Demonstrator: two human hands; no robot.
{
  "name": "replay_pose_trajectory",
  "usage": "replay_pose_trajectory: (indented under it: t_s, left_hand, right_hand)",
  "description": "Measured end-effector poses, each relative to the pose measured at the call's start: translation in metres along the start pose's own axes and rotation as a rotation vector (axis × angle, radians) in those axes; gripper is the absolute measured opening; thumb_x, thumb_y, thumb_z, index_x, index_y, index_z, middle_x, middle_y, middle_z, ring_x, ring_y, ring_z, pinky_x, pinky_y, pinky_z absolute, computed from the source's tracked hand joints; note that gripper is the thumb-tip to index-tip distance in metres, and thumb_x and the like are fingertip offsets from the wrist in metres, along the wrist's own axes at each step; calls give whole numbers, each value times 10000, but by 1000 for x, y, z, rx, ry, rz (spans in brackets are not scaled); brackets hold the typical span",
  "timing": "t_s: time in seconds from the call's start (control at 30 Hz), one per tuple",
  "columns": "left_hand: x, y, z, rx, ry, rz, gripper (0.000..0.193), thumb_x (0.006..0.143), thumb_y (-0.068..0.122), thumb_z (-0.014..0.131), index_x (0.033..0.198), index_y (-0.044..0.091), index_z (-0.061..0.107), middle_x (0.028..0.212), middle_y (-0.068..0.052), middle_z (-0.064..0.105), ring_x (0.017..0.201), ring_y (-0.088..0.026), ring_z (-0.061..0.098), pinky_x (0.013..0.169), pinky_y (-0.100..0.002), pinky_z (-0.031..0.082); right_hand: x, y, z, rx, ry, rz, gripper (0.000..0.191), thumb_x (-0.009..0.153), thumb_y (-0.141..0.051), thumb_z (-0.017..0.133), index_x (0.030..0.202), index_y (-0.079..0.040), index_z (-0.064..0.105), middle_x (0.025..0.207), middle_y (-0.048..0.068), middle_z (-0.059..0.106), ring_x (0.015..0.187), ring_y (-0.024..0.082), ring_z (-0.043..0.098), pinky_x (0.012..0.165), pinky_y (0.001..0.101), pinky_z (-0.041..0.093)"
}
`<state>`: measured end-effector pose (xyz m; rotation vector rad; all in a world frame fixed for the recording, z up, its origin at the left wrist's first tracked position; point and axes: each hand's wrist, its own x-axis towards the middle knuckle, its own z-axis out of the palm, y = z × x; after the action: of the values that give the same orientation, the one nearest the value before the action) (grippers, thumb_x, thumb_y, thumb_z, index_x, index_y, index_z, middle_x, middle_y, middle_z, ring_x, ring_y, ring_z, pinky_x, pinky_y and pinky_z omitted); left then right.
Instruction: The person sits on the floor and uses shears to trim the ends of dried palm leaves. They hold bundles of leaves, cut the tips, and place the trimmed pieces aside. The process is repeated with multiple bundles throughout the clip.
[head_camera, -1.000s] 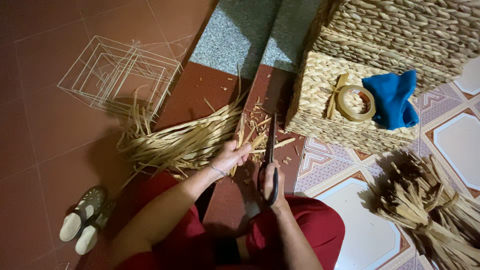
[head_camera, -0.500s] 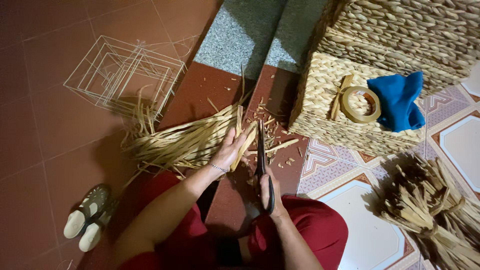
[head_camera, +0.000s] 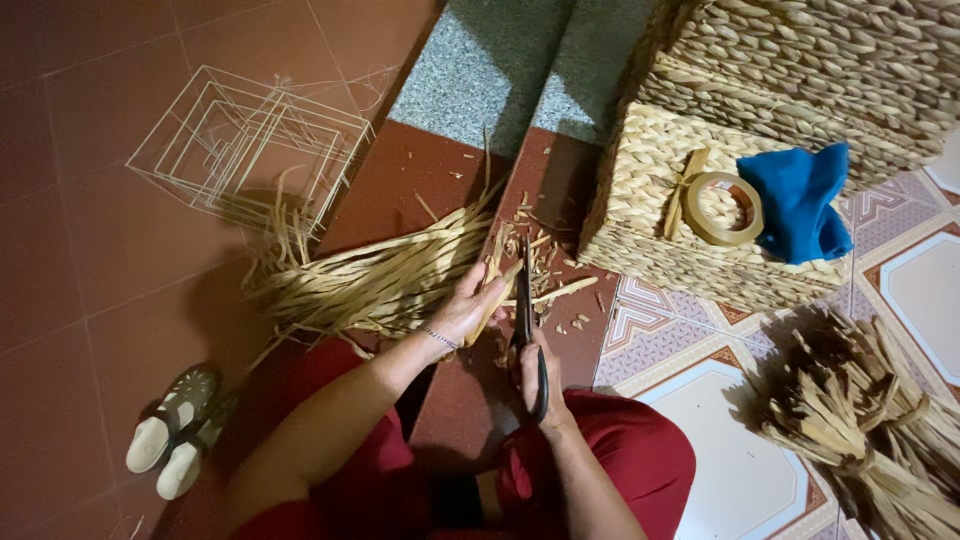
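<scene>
Left hand: your left hand (head_camera: 468, 308) grips the near ends of the dried straw strips (head_camera: 380, 280), fingers curled around a few of them just beside the blades.
Right hand: your right hand (head_camera: 533, 365) is clenched around the dark handles of the scissors (head_camera: 526, 320), thumb and fingers through the loops.
Scissors: they point away from you, blades upright in the view, tip close to the strip ends that your left hand holds; whether the blades are parted you cannot tell.
Straw strips: the bundle lies on the red floor (head_camera: 90, 250), fanning out to your left from your left hand.
Offcuts: short straw trimmings (head_camera: 545, 265) are scattered on the floor just beyond the scissors' tip.
Wire frames: a nest of square wire frames (head_camera: 250, 140) sits on the floor beyond the bundle, touching its far ends.
Woven box: a woven basket box (head_camera: 650, 180) stands to your right, with a roll of tape (head_camera: 723, 208) and a blue cloth (head_camera: 800, 200) on its top, side by side.
Second pile: another heap of cut straw (head_camera: 860, 420) lies on the patterned tiles, well apart on your right.
Shoes: a pair of shoes (head_camera: 175, 430) rests by your left knee.
Legs: your red trousers (head_camera: 620, 460) frame the working spot.
</scene>
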<state>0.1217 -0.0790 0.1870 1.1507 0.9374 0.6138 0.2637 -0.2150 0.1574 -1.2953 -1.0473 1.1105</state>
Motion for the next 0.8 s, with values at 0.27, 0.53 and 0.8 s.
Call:
replay_pose_trajectory:
  t_s: [0.27,0.53,0.8]
  left_hand:
    - [-4,11,0,77,-21,-46,307,1025,357,540,1244,143,532,953,0,645,750,-75,638,609,-247,581]
    - [15,-8,-7,8,-45,-134,596,1018,485,509,1490,155,352,913,-31,690,694,-95,601,552,-245,500]
    - [24,-25,-10,136,-85,-18,585,1018,525,494,1425,104,494,899,3,630,688,-75,576,554,-239,473]
  right_hand:
    - [-2,-1,3,37,56,15,581,1079,-495,395,1250,21,599,658,-36,499,542,63,432,482,249,354]
    - [2,-13,-9,34,23,-85,615,1064,-551,345,1255,-3,549,651,-38,499,525,61,453,467,249,367]
    - [4,-21,-6,-107,6,-125,729,1068,-600,353,1470,-11,501,885,-27,572,749,78,507,643,250,439]
